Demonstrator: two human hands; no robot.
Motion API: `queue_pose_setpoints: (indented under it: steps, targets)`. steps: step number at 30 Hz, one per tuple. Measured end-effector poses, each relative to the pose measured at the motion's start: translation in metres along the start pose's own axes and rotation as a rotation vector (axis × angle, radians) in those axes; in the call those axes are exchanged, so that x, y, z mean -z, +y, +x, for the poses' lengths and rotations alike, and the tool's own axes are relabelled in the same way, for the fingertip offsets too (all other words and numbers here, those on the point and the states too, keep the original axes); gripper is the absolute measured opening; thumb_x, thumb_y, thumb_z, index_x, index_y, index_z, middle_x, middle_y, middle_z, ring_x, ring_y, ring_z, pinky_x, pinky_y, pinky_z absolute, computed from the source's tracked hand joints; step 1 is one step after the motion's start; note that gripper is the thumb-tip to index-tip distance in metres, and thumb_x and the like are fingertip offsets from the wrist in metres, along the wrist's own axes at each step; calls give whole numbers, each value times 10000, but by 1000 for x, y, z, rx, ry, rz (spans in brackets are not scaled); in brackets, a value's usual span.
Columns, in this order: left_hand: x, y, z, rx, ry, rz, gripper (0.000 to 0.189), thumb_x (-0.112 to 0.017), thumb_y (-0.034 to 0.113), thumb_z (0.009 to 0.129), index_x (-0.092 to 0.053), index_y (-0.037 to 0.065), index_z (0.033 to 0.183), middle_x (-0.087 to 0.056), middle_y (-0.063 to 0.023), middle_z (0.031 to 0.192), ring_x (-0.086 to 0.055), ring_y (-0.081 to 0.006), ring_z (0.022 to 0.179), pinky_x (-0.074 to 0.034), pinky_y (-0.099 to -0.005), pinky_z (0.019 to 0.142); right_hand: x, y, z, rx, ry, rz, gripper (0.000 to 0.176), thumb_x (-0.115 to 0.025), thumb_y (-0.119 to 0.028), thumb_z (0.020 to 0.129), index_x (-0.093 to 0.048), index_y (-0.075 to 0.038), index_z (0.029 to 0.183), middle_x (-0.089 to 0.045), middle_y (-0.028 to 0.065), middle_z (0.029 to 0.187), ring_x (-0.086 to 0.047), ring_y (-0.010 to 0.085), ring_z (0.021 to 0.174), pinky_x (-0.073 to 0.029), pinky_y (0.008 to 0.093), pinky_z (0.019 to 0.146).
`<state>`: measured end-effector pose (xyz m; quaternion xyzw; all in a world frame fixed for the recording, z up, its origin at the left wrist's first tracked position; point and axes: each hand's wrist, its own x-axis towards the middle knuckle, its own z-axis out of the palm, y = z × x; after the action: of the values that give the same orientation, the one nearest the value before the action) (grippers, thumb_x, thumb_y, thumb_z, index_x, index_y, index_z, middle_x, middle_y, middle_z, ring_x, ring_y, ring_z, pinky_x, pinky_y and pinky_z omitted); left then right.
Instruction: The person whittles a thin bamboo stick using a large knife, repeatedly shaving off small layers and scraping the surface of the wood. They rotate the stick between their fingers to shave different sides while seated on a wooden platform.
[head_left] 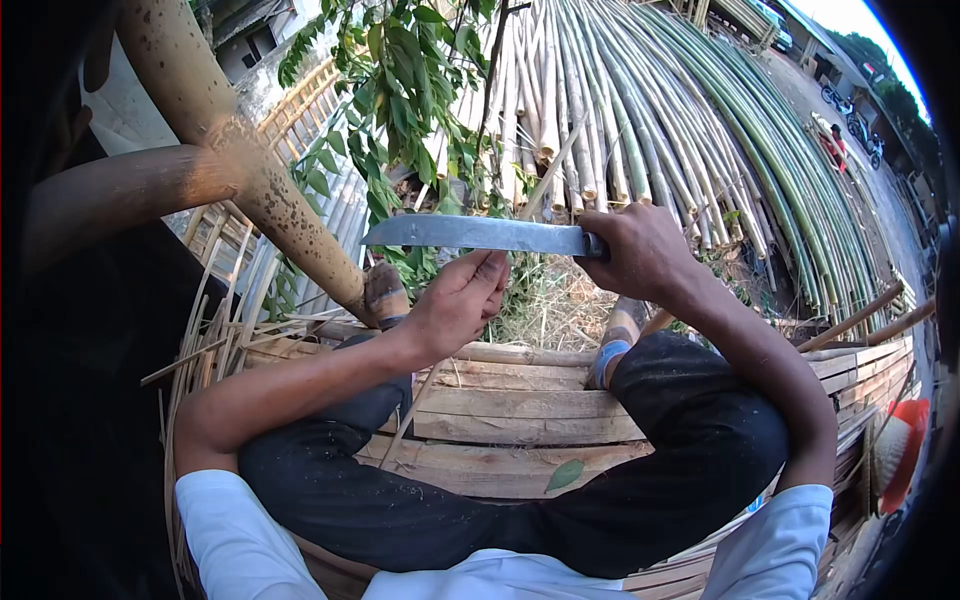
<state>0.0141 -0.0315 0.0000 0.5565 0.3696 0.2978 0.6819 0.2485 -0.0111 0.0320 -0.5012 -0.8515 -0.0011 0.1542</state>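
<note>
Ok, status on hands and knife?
Right hand gripping knife handle, blade level. Left hand pinching thin bamboo strip under blade. Leafy branch just beyond.

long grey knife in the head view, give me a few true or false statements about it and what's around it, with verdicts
The right hand grips the handle of the long grey steel knife. True.
The blade points to the person's right. False: it points to their left.
The left hand rests on a knee. False: it is raised, fingers just under the blade.
Long green and pale bamboo poles lie stacked ahead. True.
</note>
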Motion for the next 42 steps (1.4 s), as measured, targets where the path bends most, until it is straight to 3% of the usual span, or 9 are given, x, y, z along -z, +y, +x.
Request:
queue_pose_setpoints:
  steps: [4,13,23,25,28,33,36,40,42]
  targets:
    - [1,-6,0,-53,1,109,310,-331,327,1012,-450,59,911,-340,48,665,-324,-58,597,-319,-230,540,4,-11,3,-23,-53,-116,121,-673,-200,689,-637,-85,696,-588,95,536,-594,280,479,-476,393,510]
    - [2,-7,-1,-180,169,467,363,-351,338,1003,-465,23,862,-409,-30,639,-401,-117,599,-358,-324,562,-3,12,2,-146,-33,-107,138,-629,-181,639,-684,-62,682,-578,129,514,-591,290,466,-492,401,508]
    - [0,-10,3,-138,150,430,369,-343,339,1005,-444,35,821,-394,-20,624,-384,-117,587,-352,-325,551,-8,28,-5,-164,15,-132,118,-620,-157,641,-668,-50,639,-562,116,482,-576,266,432,-478,382,480]
    - [0,-15,5,-246,118,403,341,-330,385,1004,-419,100,840,-311,68,609,-281,-22,487,-256,-193,417,-9,30,-6,-158,19,-142,116,-619,-156,644,-668,-51,639,-561,113,480,-575,259,429,-477,378,480]
    - [0,-9,3,-169,148,431,373,-344,346,1004,-432,47,800,-380,-3,605,-374,-97,565,-342,-310,527,-8,33,-7,-192,10,-132,119,-614,-156,652,-670,-52,639,-565,113,485,-578,258,435,-477,377,486]
    - [3,-8,0,-117,148,396,380,-342,358,1003,-428,55,790,-381,8,603,-367,-86,556,-335,-294,514,-6,43,-11,-257,7,-127,121,-619,-145,674,-670,-35,676,-569,104,497,-559,240,422,-473,378,507]
    - [2,-7,-5,-124,104,397,385,-342,365,1003,-426,58,788,-381,17,604,-361,-82,551,-328,-284,508,-2,62,-13,-631,-22,103,283,-545,-225,763,-650,28,692,-597,149,550,-593,267,484,-488,406,545]
    - [-5,2,-11,-167,-18,324,377,-336,374,1004,-424,71,798,-361,38,607,-326,-70,542,-307,-260,496,-14,103,-34,-771,133,316,332,-545,-267,813,-571,-7,609,-535,57,517,-495,160,440,-408,336,452]
    - [-1,-1,-5,-144,1,256,370,-333,373,1005,-422,77,802,-351,44,612,-314,-65,540,-302,-252,495,-12,94,-40,-914,162,770,351,-576,-318,842,-542,-42,626,-470,2,505,-443,118,440,-351,302,438]
